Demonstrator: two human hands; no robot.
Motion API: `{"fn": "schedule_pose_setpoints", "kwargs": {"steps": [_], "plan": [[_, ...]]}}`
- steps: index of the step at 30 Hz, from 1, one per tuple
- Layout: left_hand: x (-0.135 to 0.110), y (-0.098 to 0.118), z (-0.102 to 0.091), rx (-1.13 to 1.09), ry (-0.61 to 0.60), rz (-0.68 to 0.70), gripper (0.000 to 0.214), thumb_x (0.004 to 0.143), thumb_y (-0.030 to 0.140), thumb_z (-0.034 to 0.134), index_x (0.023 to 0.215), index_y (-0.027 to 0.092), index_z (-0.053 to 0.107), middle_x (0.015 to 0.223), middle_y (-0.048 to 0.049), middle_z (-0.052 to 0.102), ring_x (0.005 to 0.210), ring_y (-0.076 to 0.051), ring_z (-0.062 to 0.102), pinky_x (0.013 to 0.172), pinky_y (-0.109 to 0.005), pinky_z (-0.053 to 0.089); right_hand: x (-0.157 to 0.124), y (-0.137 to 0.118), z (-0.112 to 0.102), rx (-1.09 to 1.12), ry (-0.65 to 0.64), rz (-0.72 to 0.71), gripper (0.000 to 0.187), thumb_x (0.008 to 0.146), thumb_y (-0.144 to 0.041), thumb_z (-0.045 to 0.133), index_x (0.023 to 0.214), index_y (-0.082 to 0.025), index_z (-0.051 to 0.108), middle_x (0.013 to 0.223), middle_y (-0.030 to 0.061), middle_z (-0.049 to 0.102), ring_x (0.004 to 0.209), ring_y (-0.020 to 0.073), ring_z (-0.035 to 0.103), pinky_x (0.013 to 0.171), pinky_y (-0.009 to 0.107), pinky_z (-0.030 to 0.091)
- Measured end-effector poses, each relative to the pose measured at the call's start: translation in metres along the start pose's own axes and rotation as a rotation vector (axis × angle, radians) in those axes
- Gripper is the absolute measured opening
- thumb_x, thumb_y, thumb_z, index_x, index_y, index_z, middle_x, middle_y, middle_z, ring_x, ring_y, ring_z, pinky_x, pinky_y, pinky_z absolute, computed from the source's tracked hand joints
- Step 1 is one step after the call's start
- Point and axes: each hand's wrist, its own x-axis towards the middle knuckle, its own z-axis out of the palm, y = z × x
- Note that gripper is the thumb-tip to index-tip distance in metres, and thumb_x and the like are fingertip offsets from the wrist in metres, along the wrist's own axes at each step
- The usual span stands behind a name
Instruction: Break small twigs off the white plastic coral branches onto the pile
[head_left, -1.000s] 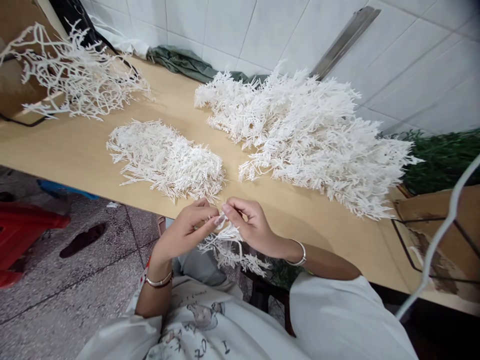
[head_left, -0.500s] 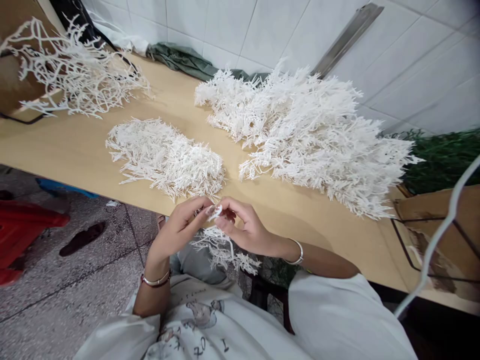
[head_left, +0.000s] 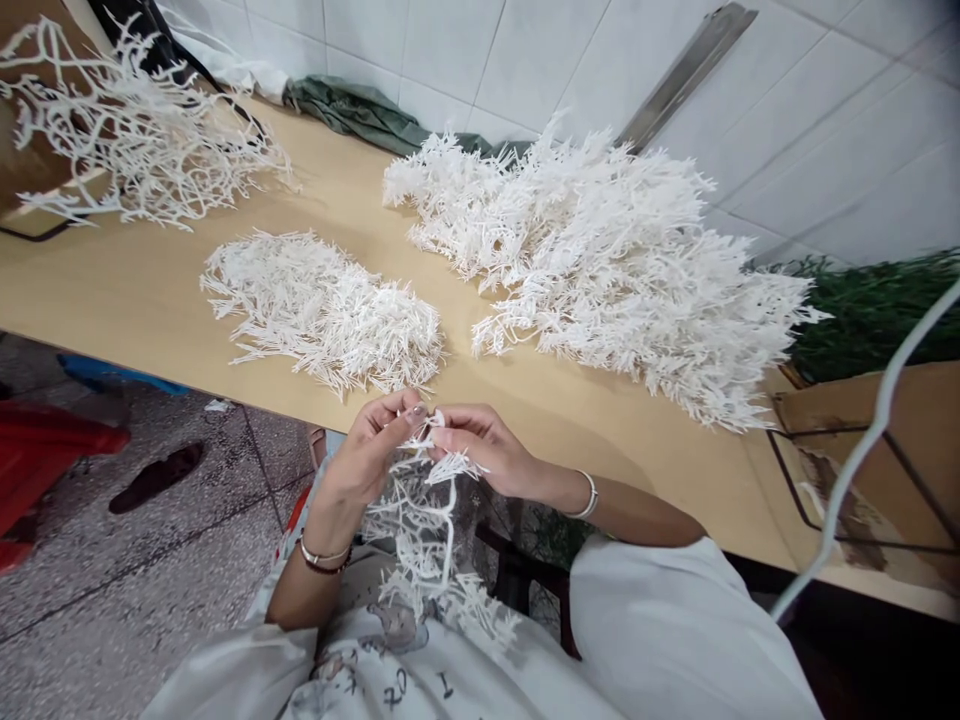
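Note:
My left hand point(head_left: 367, 455) and my right hand point(head_left: 480, 450) meet at the near edge of the wooden table point(head_left: 150, 290), both pinching the top of a white plastic branch point(head_left: 427, 530). The branch hangs down from my fingers over my lap, its twigs spreading below. Just beyond my hands lies a pile of small white sprigs point(head_left: 322, 310). A larger heap of white branched pieces point(head_left: 615, 260) covers the table further back and to the right.
Bare white branch frames point(head_left: 127, 130) lie at the table's far left by a cardboard box. A green cloth point(head_left: 352, 105) lies against the tiled wall. Green foliage point(head_left: 870, 310) and a box sit at the right. A red stool point(head_left: 45, 460) stands on the floor at the left.
The white branch has swung from a bunched position under my hands to hanging long and straight down over my lap. My hands stay together at the table edge.

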Motion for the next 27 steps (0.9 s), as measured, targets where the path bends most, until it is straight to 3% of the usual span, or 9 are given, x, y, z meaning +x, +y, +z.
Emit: {"fn": "schedule_pose_setpoints", "kwargs": {"steps": [6,13,16,19,22,27], "plan": [[0.0,-0.002,0.007,-0.121,0.085,-0.08,0.03,0.066,0.038,0.076,0.063,0.015,0.058,0.051,0.0038,0.053,0.04,-0.003,0.045,0.039,-0.011,0.036,0.0,0.004,0.0,0.101,0.052,-0.005,0.029,0.081,-0.035,0.059,0.062,-0.015,0.051,0.056,-0.0038,0.043,0.051,0.0069,0.036,0.048,0.021,0.028],[-0.001,-0.011,0.015,-0.213,0.213,-0.048,0.029,0.062,0.035,0.078,0.064,0.015,0.057,0.053,0.0038,0.054,0.043,-0.004,0.048,0.041,-0.013,0.04,-0.001,0.004,-0.001,0.135,0.042,-0.019,0.028,0.081,-0.035,0.057,0.063,-0.016,0.049,0.055,-0.0038,0.042,0.05,0.0073,0.036,0.047,0.021,0.027],[-0.003,-0.014,0.016,-0.143,0.157,0.058,0.03,0.071,0.036,0.072,0.06,0.015,0.054,0.047,0.0059,0.045,0.037,-0.002,0.036,0.038,-0.012,0.031,-0.001,-0.005,-0.003,-0.015,-0.015,-0.062,0.03,0.084,-0.032,0.052,0.06,-0.017,0.042,0.053,-0.005,0.037,0.048,0.0065,0.031,0.046,0.021,0.024],[-0.005,-0.013,0.008,0.04,-0.003,0.122,0.034,0.079,0.04,0.063,0.059,0.015,0.051,0.043,0.0068,0.039,0.034,-0.002,0.028,0.036,-0.015,0.023,-0.002,-0.019,-0.006,-0.222,-0.058,-0.058,0.031,0.085,-0.027,0.046,0.057,-0.018,0.035,0.053,-0.0064,0.029,0.047,0.0056,0.025,0.045,0.021,0.02],[-0.006,-0.005,-0.003,0.249,-0.151,0.063,0.032,0.078,0.039,0.064,0.062,0.016,0.05,0.05,0.0054,0.044,0.038,-0.004,0.034,0.038,-0.017,0.026,0.0,-0.025,-0.008,-0.272,-0.071,0.03,0.028,0.082,-0.024,0.046,0.057,-0.018,0.035,0.052,-0.0071,0.025,0.047,0.0056,0.021,0.045,0.021,0.017],[-0.002,0.008,-0.016,0.546,-0.243,-0.026,0.039,0.084,0.04,0.057,0.054,0.015,0.051,0.045,0.0034,0.041,0.043,-0.006,0.036,0.044,-0.021,0.027,0.006,-0.011,-0.009,-0.156,0.023,0.166,0.02,0.075,-0.027,0.049,0.059,-0.017,0.047,0.052,-0.0061,0.033,0.049,0.0069,0.029,0.048,0.021,0.024]]}}
